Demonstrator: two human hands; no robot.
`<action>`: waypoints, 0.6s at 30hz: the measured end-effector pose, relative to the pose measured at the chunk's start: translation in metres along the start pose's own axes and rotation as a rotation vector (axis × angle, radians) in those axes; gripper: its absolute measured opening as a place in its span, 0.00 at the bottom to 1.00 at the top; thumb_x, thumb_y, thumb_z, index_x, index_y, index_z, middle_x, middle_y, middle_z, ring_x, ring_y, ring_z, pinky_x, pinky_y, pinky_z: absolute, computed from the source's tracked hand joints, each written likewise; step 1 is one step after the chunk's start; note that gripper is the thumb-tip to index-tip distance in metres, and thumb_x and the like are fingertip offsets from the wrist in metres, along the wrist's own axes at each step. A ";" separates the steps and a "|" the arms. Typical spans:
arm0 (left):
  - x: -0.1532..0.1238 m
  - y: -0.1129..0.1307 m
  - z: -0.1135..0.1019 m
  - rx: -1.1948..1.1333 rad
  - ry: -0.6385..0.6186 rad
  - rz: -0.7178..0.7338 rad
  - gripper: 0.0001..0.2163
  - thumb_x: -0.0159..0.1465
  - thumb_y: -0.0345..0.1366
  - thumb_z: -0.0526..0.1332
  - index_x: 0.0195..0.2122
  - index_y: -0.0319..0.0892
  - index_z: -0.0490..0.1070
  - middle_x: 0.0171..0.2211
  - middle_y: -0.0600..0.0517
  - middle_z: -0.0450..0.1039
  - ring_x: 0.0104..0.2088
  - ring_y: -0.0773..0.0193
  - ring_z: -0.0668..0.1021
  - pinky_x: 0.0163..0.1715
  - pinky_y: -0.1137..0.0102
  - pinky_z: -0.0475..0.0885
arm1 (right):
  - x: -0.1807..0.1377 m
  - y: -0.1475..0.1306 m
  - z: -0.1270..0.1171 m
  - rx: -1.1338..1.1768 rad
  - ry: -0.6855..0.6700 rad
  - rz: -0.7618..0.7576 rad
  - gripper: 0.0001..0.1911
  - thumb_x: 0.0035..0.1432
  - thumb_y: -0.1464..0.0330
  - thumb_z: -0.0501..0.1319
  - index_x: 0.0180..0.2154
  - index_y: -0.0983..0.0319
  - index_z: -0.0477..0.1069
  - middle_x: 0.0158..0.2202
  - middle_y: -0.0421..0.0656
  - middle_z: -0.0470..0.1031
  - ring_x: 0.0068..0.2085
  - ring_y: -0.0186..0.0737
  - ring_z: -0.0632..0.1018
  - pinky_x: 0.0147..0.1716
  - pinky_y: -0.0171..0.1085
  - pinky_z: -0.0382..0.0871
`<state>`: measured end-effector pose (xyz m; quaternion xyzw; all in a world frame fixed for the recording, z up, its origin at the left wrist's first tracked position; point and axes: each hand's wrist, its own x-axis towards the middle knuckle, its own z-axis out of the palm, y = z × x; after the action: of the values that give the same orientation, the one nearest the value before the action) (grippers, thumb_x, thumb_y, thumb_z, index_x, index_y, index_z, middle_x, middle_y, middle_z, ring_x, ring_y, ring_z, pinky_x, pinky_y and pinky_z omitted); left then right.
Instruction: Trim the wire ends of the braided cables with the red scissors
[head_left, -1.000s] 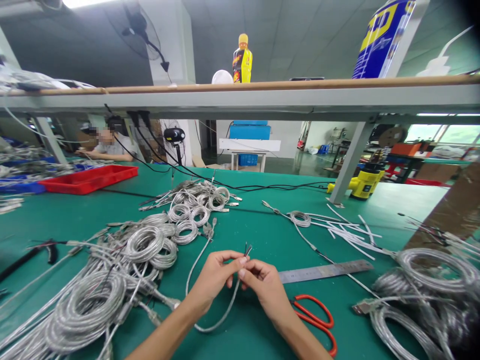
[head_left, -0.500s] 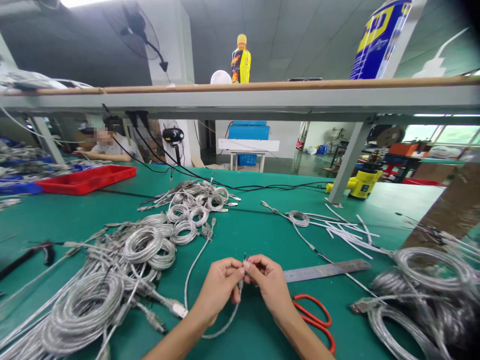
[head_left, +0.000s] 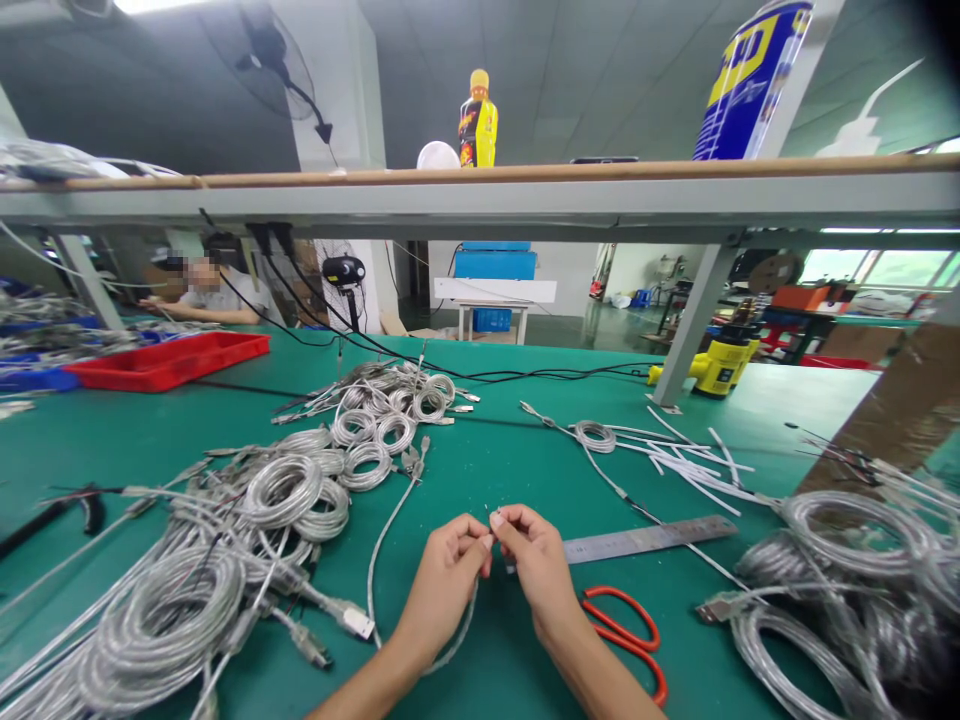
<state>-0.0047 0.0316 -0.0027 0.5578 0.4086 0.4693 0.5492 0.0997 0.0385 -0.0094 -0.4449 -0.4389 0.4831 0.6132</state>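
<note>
My left hand point(head_left: 455, 562) pinches the end of a clear-jacketed USB cable point(head_left: 466, 627), which loops down below it and runs up the left side of the mat. Against it, my right hand point(head_left: 528, 550) has thumb and forefinger closed on the thin wires at the cable's tip; the wires are mostly hidden by the fingers. Just right of that hand lies a steel ruler point(head_left: 651, 540). Nearer to me rest red-handled scissors point(head_left: 626, 635), partly covered by my right forearm.
Coiled cables point(head_left: 161, 620) are heaped at left, more coils point(head_left: 862, 560) at right. Cut white tubes point(head_left: 697, 465) lie behind the ruler. A red tray point(head_left: 172, 362), yellow tool point(head_left: 724, 362) and shelf post point(head_left: 694, 325) stand farther back. A person point(head_left: 217, 290) sits at far left.
Both hands stay together at nearly the same spot. The left hand's fingers have curled in more, and the cable loop below it has drawn slightly closer. The view has shifted a little.
</note>
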 end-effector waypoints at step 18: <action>0.001 0.020 -0.009 0.025 -0.061 -0.120 0.15 0.51 0.44 0.57 0.30 0.35 0.69 0.11 0.58 0.64 0.05 0.79 0.54 0.07 0.79 0.42 | 0.003 -0.016 -0.010 -0.031 -0.132 0.103 0.14 0.38 0.61 0.63 0.23 0.66 0.70 0.13 0.34 0.60 0.17 0.27 0.59 0.16 0.28 0.50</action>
<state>-0.0142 0.0334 0.0174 0.5529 0.4304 0.4132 0.5816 0.1126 0.0382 0.0040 -0.4433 -0.4623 0.5354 0.5505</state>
